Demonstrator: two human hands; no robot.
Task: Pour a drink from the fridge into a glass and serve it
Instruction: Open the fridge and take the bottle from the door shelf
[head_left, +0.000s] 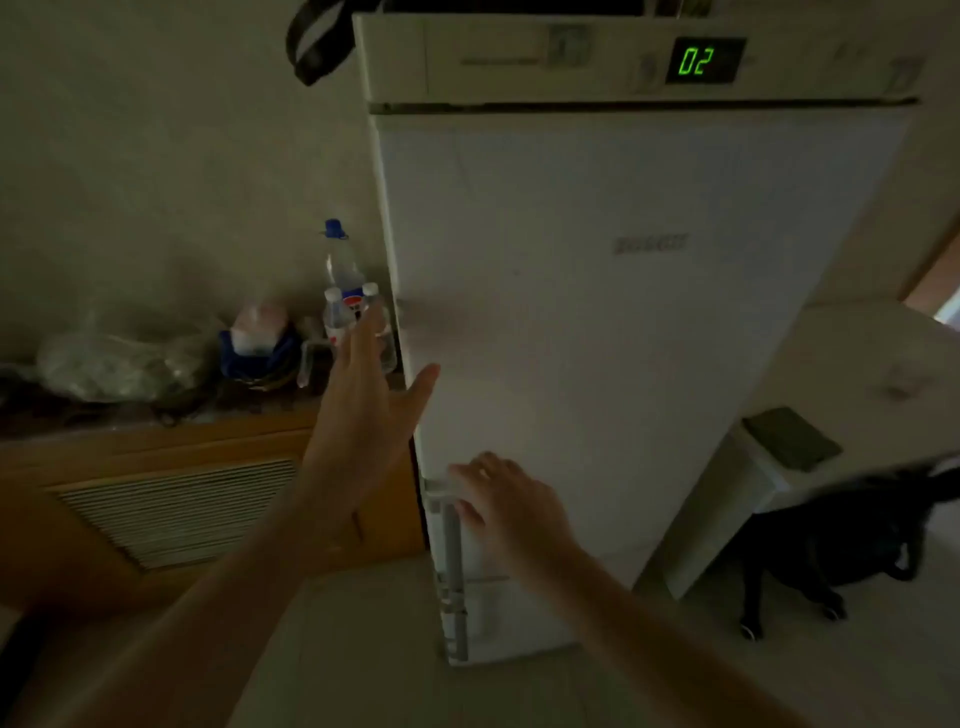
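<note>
A tall white fridge stands in front of me with its door closed and a green "02" display at the top. My left hand is raised flat with fingers spread, by the fridge's left edge, holding nothing. My right hand is lower, with its fingers at the top of the vertical door handle; how firmly it grips is unclear. No glass can be made out.
A wooden cabinet with a vent grille stands to the left. On its dark top are plastic bottles, a blue holder and plastic bags. At right is a white table, with a black dog under it.
</note>
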